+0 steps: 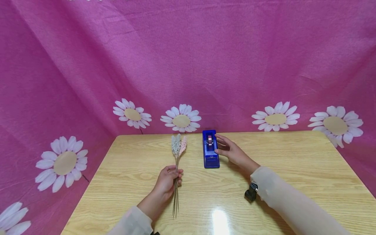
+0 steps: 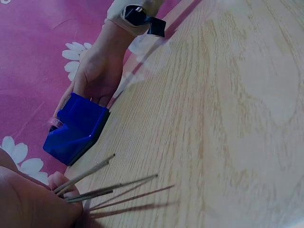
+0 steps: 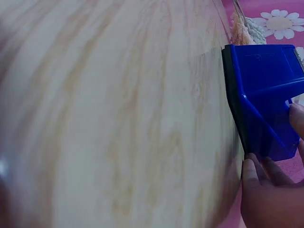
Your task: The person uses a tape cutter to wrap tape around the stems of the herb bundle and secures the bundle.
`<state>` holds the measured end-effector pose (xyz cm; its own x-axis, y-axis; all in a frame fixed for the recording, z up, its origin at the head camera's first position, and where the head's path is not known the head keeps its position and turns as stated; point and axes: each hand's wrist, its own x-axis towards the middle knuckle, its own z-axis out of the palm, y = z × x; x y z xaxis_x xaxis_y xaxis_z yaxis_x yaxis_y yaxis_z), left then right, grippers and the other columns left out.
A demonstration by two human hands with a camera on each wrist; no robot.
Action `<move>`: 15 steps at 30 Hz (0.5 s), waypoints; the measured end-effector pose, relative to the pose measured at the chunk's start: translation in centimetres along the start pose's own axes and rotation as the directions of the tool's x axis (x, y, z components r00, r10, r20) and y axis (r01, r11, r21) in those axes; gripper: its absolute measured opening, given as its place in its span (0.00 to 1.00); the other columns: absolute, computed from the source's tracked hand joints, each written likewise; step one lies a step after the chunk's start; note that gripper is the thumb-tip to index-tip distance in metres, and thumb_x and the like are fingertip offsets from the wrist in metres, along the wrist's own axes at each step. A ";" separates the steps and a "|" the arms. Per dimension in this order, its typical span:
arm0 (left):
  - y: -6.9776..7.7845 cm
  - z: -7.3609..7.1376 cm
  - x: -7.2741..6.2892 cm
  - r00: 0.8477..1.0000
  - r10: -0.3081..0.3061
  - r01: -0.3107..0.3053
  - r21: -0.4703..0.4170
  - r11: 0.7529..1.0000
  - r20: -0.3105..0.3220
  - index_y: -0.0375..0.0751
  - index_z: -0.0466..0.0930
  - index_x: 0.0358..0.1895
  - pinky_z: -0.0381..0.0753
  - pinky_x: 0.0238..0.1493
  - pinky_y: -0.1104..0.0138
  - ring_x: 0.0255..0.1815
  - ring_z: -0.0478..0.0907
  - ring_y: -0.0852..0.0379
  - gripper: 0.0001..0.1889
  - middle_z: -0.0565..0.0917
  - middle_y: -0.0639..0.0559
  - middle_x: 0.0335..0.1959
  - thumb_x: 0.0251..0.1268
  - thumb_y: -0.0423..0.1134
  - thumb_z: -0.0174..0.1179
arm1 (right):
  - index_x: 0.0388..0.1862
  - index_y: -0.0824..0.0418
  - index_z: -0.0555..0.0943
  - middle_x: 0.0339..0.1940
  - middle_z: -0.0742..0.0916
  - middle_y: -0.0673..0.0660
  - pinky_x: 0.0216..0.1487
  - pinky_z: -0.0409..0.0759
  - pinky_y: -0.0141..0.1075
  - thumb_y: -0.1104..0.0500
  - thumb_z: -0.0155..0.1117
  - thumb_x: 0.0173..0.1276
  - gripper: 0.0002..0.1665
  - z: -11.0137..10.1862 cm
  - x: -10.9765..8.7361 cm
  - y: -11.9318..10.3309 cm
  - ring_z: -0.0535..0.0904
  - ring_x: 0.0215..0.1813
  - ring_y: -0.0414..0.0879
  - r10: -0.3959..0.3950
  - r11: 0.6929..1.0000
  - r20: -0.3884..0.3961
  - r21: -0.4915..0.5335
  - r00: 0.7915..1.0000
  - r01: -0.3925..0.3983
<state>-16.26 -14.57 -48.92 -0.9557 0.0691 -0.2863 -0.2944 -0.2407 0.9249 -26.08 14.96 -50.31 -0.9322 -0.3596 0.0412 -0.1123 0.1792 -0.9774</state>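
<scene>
My left hand (image 1: 165,181) grips a small bunch of flower sprigs (image 1: 176,147) by their thin stems, between thumb and fingers. The heads, pale grey-blue and pink, point away toward the back of the table, while bare stem ends (image 2: 126,184) stick out below the hand. To the right stands a blue tape dispenser (image 1: 212,163), upright on the table, with a tape roll in its top. The right hand (image 1: 233,153) is at its right side, thumb and fingers spread along that wall. In the right wrist view, fingertips (image 3: 250,167) lie right at the dispenser's lower edge.
The wood-grain table (image 1: 132,195) ends at the back against a pink cloth (image 1: 205,65) printed with large white daisies. The same cloth hangs along the left side. A black wrist camera (image 1: 250,192) hangs under the right sleeve.
</scene>
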 end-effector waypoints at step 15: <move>0.1 0.9 -0.7 0.994 0.045 -0.036 0.092 0.995 -0.099 0.18 0.55 0.70 0.79 0.53 0.65 0.56 0.77 0.49 0.24 0.70 0.25 0.65 0.77 0.23 0.48 | 0.85 0.54 0.55 0.81 0.63 0.70 0.75 0.65 0.58 0.64 0.61 0.78 0.42 -0.1 -0.1 0.7 0.62 0.79 0.68 -0.013 0.999 0.010 0.049 1.000 0.012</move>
<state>-15.65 -13.74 -48.39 -0.9629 -0.0378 -0.2674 -0.2588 -0.1532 0.9537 -26.04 15.18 -50.98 -0.9273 -0.3708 0.0516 -0.1068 0.1299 -0.9858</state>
